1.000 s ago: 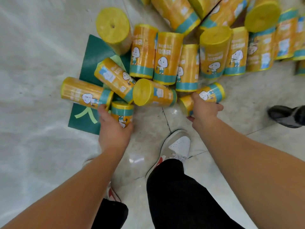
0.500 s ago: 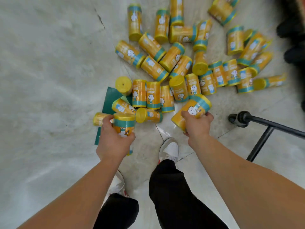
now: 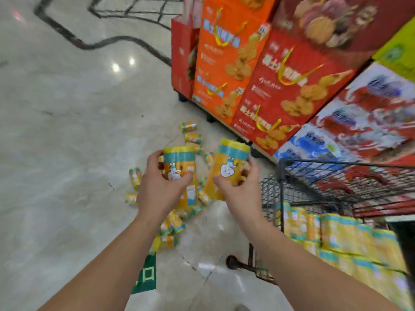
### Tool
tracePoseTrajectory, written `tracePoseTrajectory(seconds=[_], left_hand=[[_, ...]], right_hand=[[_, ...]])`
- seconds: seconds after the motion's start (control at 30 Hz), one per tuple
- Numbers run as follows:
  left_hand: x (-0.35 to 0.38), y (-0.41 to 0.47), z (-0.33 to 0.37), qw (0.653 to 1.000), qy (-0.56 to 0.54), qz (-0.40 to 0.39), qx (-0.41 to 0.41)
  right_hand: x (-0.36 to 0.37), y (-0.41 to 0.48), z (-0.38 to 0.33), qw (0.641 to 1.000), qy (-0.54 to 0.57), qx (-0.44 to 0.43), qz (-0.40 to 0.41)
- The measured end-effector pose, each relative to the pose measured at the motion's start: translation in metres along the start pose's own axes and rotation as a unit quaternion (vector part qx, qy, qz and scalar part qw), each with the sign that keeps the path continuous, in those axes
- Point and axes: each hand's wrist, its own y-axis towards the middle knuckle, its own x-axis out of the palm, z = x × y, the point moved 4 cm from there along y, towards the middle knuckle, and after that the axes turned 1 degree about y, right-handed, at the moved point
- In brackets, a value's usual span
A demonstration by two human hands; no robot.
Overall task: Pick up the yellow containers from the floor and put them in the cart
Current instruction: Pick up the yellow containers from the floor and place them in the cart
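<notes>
Shop: stacked snack boxes (image 3: 265, 86), cart (image 3: 314, 176)

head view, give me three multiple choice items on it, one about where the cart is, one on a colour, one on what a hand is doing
1. Where is the cart relative to the hands?
A. to their left
B. to their right
C. out of view

2. The container in the left hand has a band of what colour near its top?
A. teal
B. red
C. black

3. What is the right hand doing?
A. gripping a second container
B. hanging empty
C. pushing the cart

Answers:
1 B, its wire basket stands right of both arms.
2 A, a teal band sits under the yellow top.
3 A, its fingers curl round the tube.
</notes>
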Motion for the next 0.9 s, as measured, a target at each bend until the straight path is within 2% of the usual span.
tracePoseTrajectory(seconds=[0.13,0.27,0.4,0.57,0.7,0.8,0.9], left_hand=[[0.071,-0.04,0.081,0.998,-0.009,-0.045,0.052],[0.179,-0.093,0.123,0.991,0.026,-0.103,0.081],[0.309,-0.146,0.132,0.981,0.069,-0.158,0.093],[0.429,-0.186,0.095,0.97,0.162,-0.181,0.023],[0.475,-0.183,0.043,0.958,0.239,-0.159,-0.025],[0.496,-0.182,0.017,0.938,0.299,-0.169,-0.049],[0.515,-0.183,0.0,0.935,0.302,-0.18,-0.04]], right_hand=[[-0.107,0.01,-0.023,0.999,-0.02,-0.027,0.037],[-0.227,0.03,0.011,0.997,-0.043,-0.002,0.06],[-0.35,0.055,0.081,0.988,-0.109,0.046,0.097],[-0.477,0.078,0.177,0.958,-0.224,0.138,0.109],[-0.53,0.09,0.246,0.92,-0.317,0.204,0.102],[-0.537,0.096,0.286,0.899,-0.364,0.23,0.08],[-0.529,0.099,0.308,0.881,-0.408,0.232,0.058]])
